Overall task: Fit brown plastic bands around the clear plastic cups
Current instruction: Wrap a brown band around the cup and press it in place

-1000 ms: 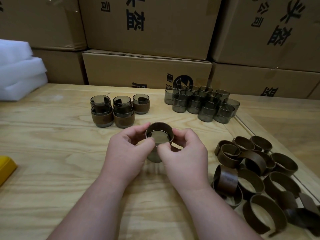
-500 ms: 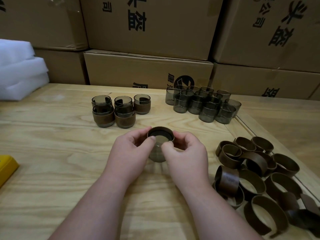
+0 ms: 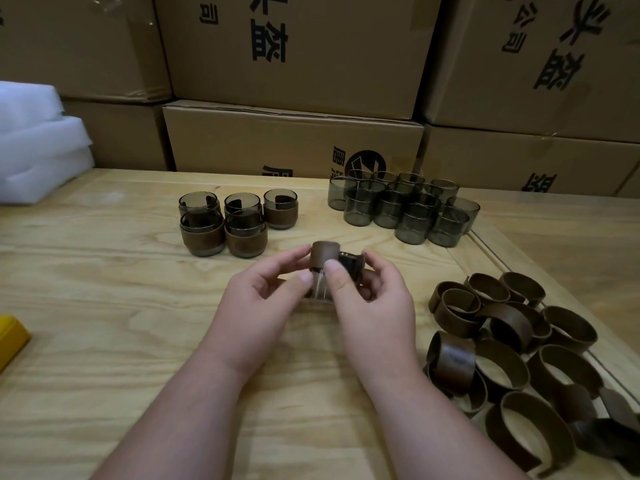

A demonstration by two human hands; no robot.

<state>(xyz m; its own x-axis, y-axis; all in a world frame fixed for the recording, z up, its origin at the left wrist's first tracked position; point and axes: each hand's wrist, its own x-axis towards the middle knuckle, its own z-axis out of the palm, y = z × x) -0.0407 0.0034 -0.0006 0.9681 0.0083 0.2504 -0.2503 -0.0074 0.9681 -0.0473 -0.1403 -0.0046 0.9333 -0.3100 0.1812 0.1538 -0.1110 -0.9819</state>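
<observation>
Holding the cup (image 3: 323, 289) between both hands just above the wooden table (image 3: 104, 306), we are partway through working a brown band (image 3: 323, 259) onto it. Our left hand (image 3: 263, 306) pinches the band's left side with thumb and fingers, and our right hand (image 3: 372, 303) grips the right side, its thumb pressed on the front near the band's open gap. The two hands sit close together, both clamped on the same cup and band. The band looks high on the cup and tilted, not yet seated; motion blur hides the exact fit.

To do this well, we judge that the band should be spread only enough to clear the wall, then slid evenly so neither edge rides up. Keeping both thumbs opposite each other should stop the cup from twisting. The five banded cups (image 3: 239, 220) standing far and left show the target: band low on the body, clear rim showing above. We should aim for that height and check that the gap closes neatly.

The bare cups (image 3: 405, 209) wait far and right, well apart from the loose bands (image 3: 519, 348) piled near and right, so each next piece is an easy reach for the right hand.
</observation>
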